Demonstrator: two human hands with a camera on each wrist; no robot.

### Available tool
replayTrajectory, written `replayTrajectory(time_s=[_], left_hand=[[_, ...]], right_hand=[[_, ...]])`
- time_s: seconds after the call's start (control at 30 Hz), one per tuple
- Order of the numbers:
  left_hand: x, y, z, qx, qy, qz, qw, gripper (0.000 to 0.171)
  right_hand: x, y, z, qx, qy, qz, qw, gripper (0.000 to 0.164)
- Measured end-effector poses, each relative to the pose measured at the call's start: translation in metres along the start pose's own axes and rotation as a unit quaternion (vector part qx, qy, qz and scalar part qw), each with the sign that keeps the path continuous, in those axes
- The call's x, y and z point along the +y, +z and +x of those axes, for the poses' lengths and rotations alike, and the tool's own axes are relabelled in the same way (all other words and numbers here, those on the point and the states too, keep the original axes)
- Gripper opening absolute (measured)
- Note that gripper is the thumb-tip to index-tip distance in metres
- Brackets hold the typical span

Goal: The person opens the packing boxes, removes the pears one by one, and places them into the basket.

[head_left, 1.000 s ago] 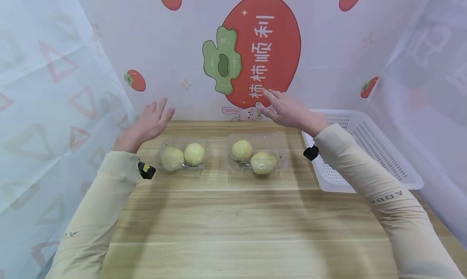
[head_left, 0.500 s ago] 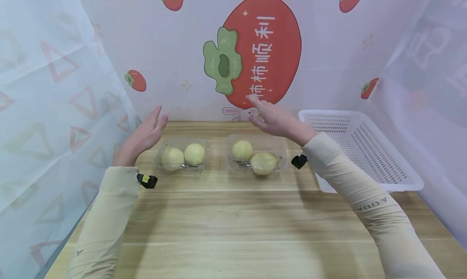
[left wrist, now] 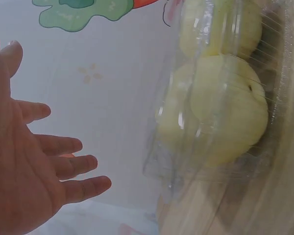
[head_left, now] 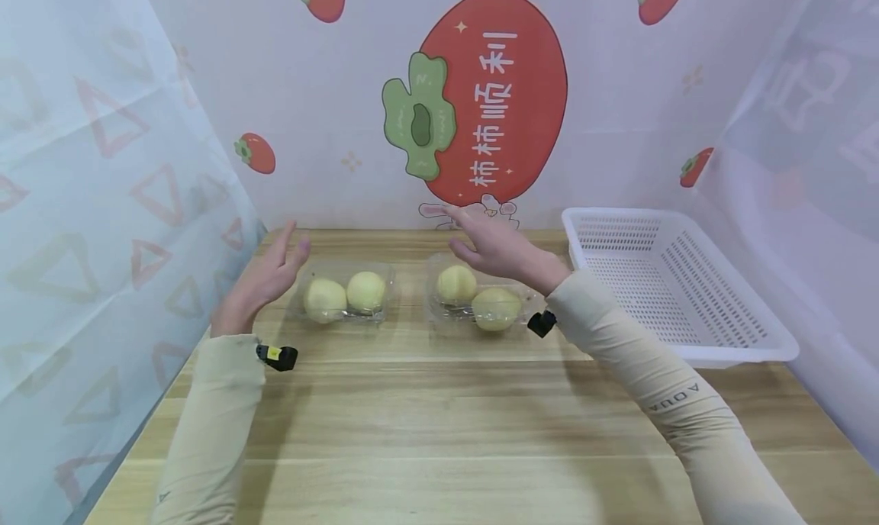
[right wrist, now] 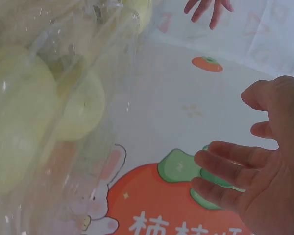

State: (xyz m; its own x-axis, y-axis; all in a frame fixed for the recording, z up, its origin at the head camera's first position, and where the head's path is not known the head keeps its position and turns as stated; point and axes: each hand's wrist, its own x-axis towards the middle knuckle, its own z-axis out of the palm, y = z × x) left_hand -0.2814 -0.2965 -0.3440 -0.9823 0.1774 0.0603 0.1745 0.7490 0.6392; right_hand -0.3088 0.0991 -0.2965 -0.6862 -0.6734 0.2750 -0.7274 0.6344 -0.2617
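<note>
Two clear plastic boxes, each holding two pale yellow pears, lie side by side on the wooden table. In the head view my left hand [head_left: 264,281] hovers just left of the left box [head_left: 383,311], fingers extended and nothing held. The left wrist view shows that hand's spread fingers apart from the box and its pears [left wrist: 225,112]. Above and behind the right box [head_left: 439,323] hangs my right hand [head_left: 497,246], with fingers relaxed and holding nothing. The right wrist view has pears [right wrist: 83,107] under clear plastic, away from the right hand [right wrist: 264,166].
A white perforated plastic basket [head_left: 742,296] stands to the right, beyond the right forearm. Behind the table [head_left: 439,418] rises a printed back sheet [head_left: 330,82], and pale sheets hang at both sides.
Both hands have come down toward the boxes. My right hand has also shifted left, away from in front of the basket. The boxes and pears stay where they were.
</note>
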Motion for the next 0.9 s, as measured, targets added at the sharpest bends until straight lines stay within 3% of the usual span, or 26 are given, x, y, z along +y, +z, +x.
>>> replayTrajectory(time_s=[0.17, 0.57, 0.77, 0.9], left_hand=[[-0.009, 0.006, -0.004, -0.029, -0.017, -0.015, 0.9993, 0.084], [-0.033, 0.018, -0.014, -0.082, -0.055, -0.072, 0.9926, 0.096], [-0.039, 0.019, -0.015, -0.108, -0.039, -0.088, 0.9895, 0.107], [-0.039, 0.021, -0.016, -0.126, -0.043, -0.094, 0.9867, 0.111]], right_hand=[[-0.008, 0.013, 0.004, 0.000, -0.022, -0.004, 1.000, 0.059], [-0.030, 0.046, 0.016, -0.045, -0.015, -0.040, 0.998, 0.046], [-0.042, 0.057, 0.022, -0.066, -0.026, -0.053, 0.996, 0.039], [-0.048, 0.067, 0.024, -0.048, -0.056, -0.064, 0.995, 0.033]])
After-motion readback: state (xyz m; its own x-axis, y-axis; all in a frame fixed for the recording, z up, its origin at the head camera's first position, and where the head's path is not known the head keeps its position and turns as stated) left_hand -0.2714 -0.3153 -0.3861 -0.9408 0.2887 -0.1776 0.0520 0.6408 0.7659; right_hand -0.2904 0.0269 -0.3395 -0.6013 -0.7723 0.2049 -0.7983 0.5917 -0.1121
